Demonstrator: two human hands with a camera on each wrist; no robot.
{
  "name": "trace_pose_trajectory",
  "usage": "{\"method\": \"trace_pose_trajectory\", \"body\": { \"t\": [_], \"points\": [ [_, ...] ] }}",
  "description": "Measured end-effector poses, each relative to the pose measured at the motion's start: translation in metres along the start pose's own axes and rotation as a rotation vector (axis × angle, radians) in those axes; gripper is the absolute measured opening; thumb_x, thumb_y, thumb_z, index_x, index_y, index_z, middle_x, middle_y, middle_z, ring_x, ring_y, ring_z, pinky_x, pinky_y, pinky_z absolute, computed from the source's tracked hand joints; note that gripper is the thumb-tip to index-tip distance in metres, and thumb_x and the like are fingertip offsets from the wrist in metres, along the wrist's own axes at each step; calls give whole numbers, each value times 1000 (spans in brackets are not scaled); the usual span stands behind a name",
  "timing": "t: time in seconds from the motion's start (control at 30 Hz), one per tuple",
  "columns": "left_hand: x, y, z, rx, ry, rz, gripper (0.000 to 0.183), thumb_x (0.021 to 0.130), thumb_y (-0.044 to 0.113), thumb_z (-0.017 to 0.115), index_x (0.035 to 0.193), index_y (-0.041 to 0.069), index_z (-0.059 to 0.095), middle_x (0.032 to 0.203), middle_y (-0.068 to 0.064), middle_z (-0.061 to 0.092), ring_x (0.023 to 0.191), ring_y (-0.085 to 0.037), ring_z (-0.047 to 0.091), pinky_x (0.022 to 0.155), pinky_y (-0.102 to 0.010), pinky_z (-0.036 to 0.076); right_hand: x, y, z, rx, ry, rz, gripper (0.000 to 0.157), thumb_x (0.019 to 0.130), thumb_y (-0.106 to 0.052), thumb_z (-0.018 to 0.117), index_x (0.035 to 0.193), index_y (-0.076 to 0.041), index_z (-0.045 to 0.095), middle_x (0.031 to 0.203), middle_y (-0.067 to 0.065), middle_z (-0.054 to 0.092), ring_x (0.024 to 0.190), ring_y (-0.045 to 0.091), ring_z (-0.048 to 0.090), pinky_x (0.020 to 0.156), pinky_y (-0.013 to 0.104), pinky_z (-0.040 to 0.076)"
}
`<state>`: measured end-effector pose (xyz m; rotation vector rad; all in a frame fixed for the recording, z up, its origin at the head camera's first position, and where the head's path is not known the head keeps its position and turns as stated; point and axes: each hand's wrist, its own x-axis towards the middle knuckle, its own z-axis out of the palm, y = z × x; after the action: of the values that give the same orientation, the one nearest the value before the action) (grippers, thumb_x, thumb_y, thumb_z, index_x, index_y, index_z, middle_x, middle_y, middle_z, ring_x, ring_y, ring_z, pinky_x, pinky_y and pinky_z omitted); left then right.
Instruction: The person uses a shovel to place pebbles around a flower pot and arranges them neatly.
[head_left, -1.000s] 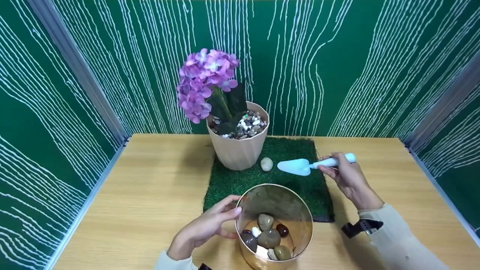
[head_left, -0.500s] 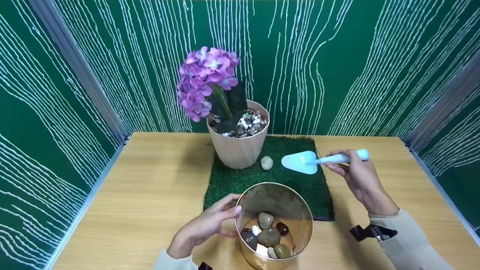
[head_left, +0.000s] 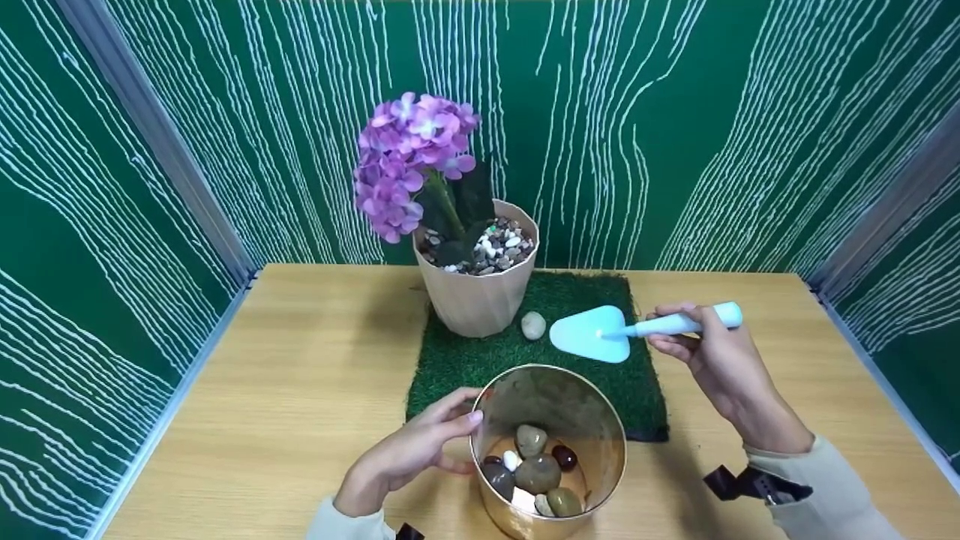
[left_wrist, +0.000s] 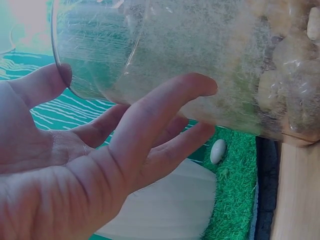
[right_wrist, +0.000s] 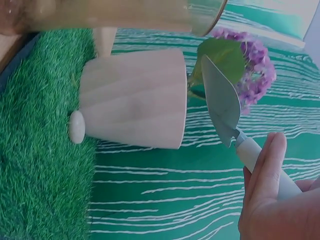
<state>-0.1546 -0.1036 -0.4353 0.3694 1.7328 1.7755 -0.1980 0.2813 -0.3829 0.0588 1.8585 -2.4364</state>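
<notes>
Surface [head_left: 300,360], mat [head_left: 457,371], pot [head_left: 480,304], jar [head_left: 570,397], trowel [head_left: 589,335], stone [head_left: 533,325]: step in hand looks like lining up a scoop.
Pot stands on the mat; the jar, pebbles [head_left: 538,474] at its bottom, is nearest the person. Left hand [head_left: 412,457] steadies it, fingers parted and curved against its side. Right hand [head_left: 727,367] pinches the trowel's handle; blade bare, raised over the mat, apart from the stone. Stone lies on the mat, just right of the pot's base. Next move, as judged, calls for lowering the blade, working its tip under the stone and keeping it level against rolling.
</notes>
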Motion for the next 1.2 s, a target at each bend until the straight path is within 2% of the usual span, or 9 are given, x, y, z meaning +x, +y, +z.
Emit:
{"method": "trace_pose_trajectory", "body": {
  "t": [0.4,0.7,0.93,1.2],
  "points": [
    [0,0,0,-9,-2,-5,48,113,30,50,156,9,42,150,-24,46,143,-39,50,98,-56,60,-12,6,16,-84,-49,-20,47,116,-19,34,106,-13,80,106,3,80,85,11,79,84,24,63],
    [-1,0,0,-9,4,-5,48,112,30,50,155,9,43,148,-25,48,142,-39,51,97,-54,61,-18,8,24,-99,-96,-3,48,116,-15,32,108,-13,80,107,3,80,83,11,78,81,23,63],
    [0,1,1,-10,3,-14,48,112,30,50,155,10,43,151,-25,47,144,-40,50,97,-54,61,-22,11,30,-152,-88,27,46,116,-15,34,107,-13,79,106,2,80,80,11,78,80,24,64],
    [0,1,1,-13,8,0,48,112,28,51,156,8,43,144,-23,52,137,-33,54,94,-53,62,-26,13,41,-258,-91,11,40,112,-9,37,113,4,75,102,8,81,78,14,79,78,30,65]
  ]
}}
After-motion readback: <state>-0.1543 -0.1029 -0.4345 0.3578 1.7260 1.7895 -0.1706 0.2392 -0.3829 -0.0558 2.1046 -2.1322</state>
